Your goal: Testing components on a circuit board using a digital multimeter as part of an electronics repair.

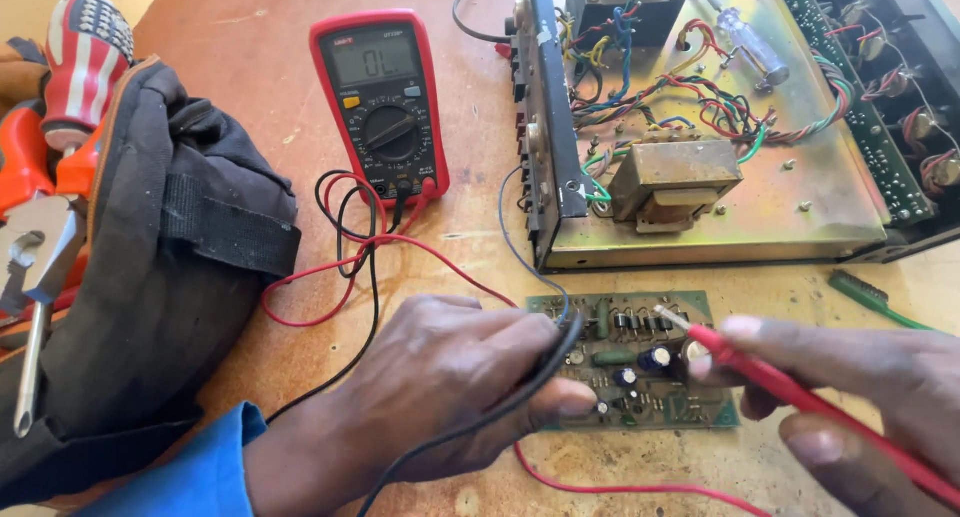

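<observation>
On the worktop (250,37) I log: green circuit board (640,362); left hand (440,397), fingers closed on black probe (560,349), tip seemingly touching board; right hand (860,397) pinching red probe (760,367); red multimeter (382,102) behind.

Circuit board (640,362) lies on the bench (250,37), before the open chassis (700,127); multimeter (380,102) lies behind-left of the board; tool bag (170,277) at far left.

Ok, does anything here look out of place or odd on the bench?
One thing: a clear-handled screwdriver lies loose inside the open chassis, across its wiring. The green board sits out on the table, with the left hand and right hand holding probes on it.
</observation>
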